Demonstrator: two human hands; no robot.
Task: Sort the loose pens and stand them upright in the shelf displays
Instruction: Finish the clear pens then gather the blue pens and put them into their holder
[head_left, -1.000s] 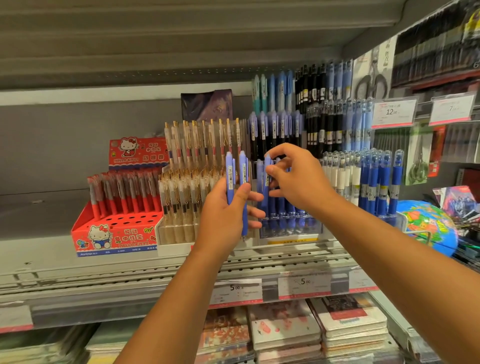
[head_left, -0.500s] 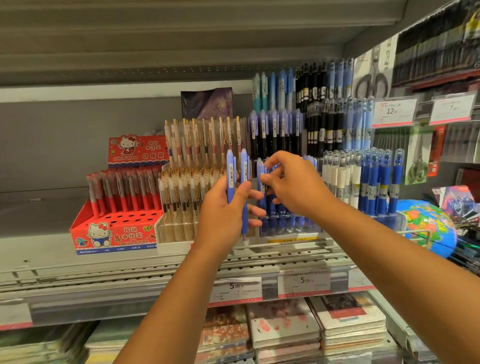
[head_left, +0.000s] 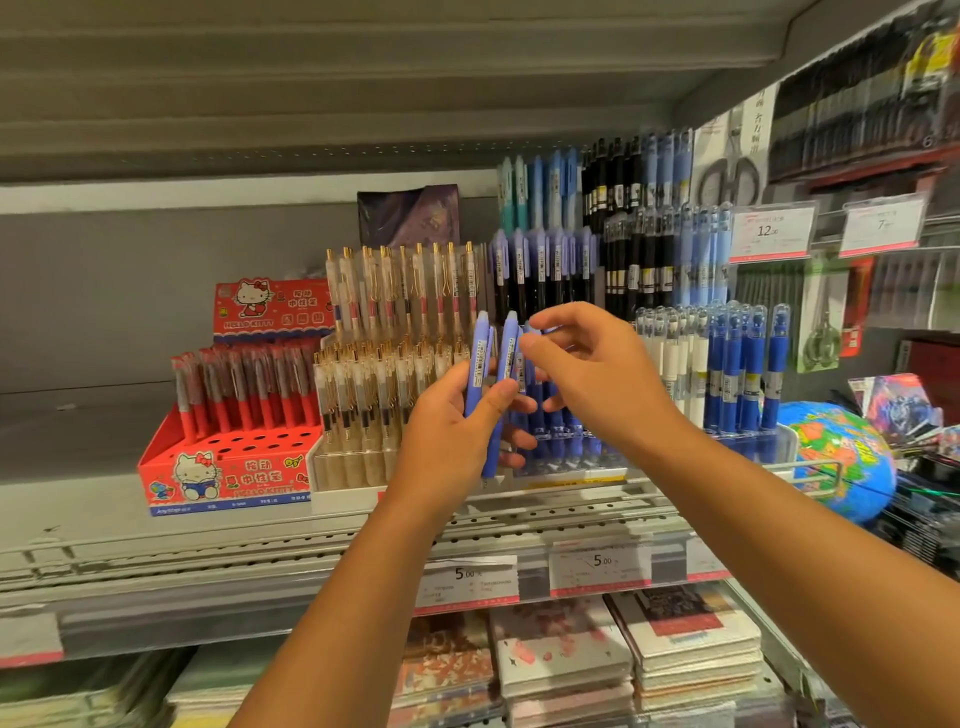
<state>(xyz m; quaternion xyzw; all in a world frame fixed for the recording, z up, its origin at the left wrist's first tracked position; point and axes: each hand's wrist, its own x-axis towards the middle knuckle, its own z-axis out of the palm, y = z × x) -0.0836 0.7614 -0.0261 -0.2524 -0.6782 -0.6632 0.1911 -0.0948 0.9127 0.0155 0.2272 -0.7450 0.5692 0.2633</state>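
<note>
Loosened from the pinch of half a second ago, the right hand's (head_left: 597, 384) fingers (head_left: 571, 322) now spread and curl just beside the tops of the loose pens. Motion blur hides whether they grasp anything.

Head view: the left hand (head_left: 447, 441) clasps two periwinkle pens (head_left: 476, 364) upright, thumb pressed across the barrels, likely to keep them caps-up and fanned so that one can be picked off at a time. They are held just in front of the clear display rack (head_left: 571, 460) of matching blue pens on the shelf (head_left: 260, 535), probably their destination. Neither pen has been stood in a slot yet.
</note>
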